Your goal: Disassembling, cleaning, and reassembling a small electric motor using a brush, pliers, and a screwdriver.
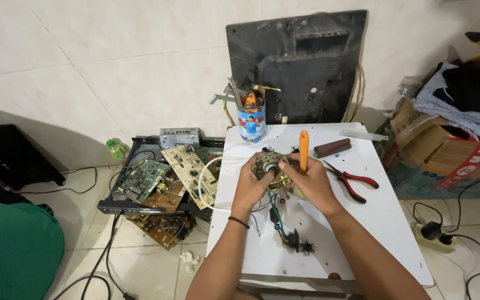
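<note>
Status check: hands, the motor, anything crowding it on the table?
Left hand grips small motor. Right hand steadies it, holding orange-handled screwdriver. Red pliers lie close right; loose wires trail beneath on white table.

Small brass-coloured motor (271,168) with round metal hub, wires trailing below, held at frame centre. Orange-handled screwdriver (304,150) stands upright just to its right, tip down.

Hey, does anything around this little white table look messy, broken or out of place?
Yes. Bare circuit boards lie heaped askew on a dark tray on the floor, one sliding off underneath. On the white table, loose wires trail from the metal motor both hands hold.
</note>
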